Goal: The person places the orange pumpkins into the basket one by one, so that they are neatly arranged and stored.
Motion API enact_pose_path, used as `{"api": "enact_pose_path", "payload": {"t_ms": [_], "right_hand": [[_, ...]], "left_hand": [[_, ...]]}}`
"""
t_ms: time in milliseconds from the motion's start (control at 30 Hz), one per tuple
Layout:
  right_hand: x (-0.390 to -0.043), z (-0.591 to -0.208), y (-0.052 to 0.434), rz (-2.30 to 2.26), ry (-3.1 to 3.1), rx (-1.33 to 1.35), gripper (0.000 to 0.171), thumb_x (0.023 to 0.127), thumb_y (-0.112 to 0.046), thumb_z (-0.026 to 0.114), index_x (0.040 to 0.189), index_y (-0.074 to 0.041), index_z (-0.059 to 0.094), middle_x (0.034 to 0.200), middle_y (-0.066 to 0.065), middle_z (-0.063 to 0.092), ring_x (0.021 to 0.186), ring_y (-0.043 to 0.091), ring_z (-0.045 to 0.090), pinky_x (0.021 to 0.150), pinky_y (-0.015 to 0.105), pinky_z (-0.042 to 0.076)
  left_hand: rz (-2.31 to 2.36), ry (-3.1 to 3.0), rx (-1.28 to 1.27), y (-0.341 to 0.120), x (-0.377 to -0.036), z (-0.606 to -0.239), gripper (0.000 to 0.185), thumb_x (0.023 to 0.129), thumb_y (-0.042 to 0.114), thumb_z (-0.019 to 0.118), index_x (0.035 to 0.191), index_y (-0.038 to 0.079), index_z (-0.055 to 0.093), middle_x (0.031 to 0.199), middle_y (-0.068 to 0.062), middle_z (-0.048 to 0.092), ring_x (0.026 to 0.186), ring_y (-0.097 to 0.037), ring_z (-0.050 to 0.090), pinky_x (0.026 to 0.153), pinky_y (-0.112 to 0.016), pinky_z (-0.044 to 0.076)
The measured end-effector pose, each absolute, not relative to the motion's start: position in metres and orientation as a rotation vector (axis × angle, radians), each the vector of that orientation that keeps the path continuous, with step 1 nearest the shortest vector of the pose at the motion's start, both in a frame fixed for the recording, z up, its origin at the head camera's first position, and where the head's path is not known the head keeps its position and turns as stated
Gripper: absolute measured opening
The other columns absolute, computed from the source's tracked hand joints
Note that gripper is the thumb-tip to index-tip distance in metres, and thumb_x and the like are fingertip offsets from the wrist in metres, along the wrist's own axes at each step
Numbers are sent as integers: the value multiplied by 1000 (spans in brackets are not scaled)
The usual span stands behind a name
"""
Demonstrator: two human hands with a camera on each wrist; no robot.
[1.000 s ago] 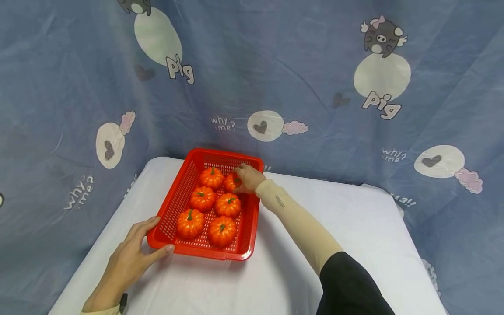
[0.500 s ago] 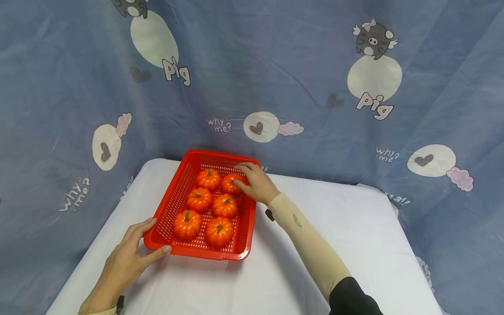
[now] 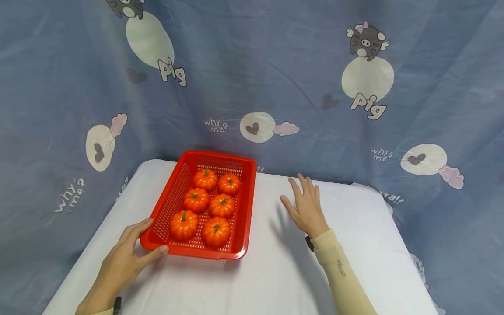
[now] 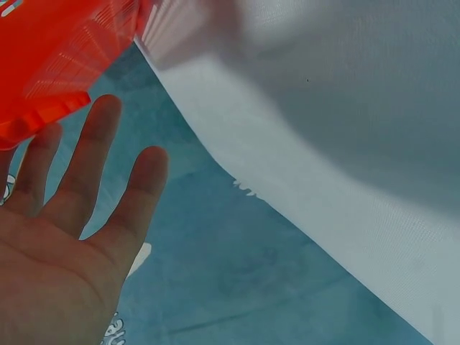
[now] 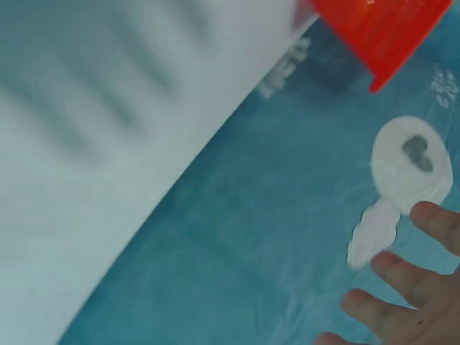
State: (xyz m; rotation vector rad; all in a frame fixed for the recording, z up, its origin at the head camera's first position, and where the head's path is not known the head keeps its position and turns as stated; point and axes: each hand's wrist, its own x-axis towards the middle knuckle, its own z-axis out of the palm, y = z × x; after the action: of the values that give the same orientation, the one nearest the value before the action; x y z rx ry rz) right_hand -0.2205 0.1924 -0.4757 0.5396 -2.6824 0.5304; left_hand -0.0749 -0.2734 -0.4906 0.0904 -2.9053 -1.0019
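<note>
We have six small orange pumpkins sitting in two rows inside the red basket, which rests toward the left half of the white surface, its far end close to the blue printed curtain. Our left hand is at the basket's near left corner, thumb laid along the near rim and fingers reaching up the left side; the fingers look fairly straight, so this is a steadying touch rather than a closed grip. Our right hand is flat and spread, fingers apart and holding nothing, over the bare surface well to the right of the basket and clear of it. We judge the filling or arranging step to be finished, since all the pumpkins sit upright in the basket and none lies loose outside it. The step in hand looks like the pause between arranging and handling the basket itself. If the basket is to be shifted, the next move would call for the right hand to come to the basket's right rim to match the left, so the load lifts level and the pumpkins do not roll.
</note>
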Motion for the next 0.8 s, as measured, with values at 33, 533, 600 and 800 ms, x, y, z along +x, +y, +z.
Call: {"api": "enact_pose_path", "payload": {"t_ms": [33, 533, 600, 800], "right_hand": [[-214, -477, 200, 478, -2683, 518, 67, 102, -51, 52, 153, -9, 42, 159, 25, 30, 148, 49, 20, 115, 72, 14], [-123, -516, 289, 428, -2829, 187, 71, 101, -50, 56, 157, -11, 36, 162, 30, 20, 146, 57, 14, 106, 81, 10], [-121, -523, 293, 432, -2837, 159, 71, 102, -50, 55, 157, -9, 36, 161, 31, 21, 145, 58, 15, 106, 81, 11], [-120, -535, 303, 457, -2820, 129, 71, 101, -48, 56, 156, -7, 37, 161, 32, 21, 145, 59, 16, 105, 82, 12]], "left_hand": [[-1000, -2904, 92, -274, -75, -491, 101, 80, 69, 73, 157, 17, 36, 154, -14, 39, 136, -46, 41, 93, -78, 36], [-1130, -2866, 104, -276, -76, -497, 98, 87, 59, 74, 161, 18, 26, 163, -12, 27, 143, -48, 31, 95, -80, 31], [-1143, -2869, 106, -276, -76, -499, 99, 87, 59, 72, 162, 17, 23, 164, -13, 25, 144, -48, 29, 96, -80, 30], [-1106, -2899, 18, -275, -79, -492, 97, 90, 59, 69, 161, 11, 24, 163, -19, 22, 142, -48, 29, 99, -79, 30]]}}
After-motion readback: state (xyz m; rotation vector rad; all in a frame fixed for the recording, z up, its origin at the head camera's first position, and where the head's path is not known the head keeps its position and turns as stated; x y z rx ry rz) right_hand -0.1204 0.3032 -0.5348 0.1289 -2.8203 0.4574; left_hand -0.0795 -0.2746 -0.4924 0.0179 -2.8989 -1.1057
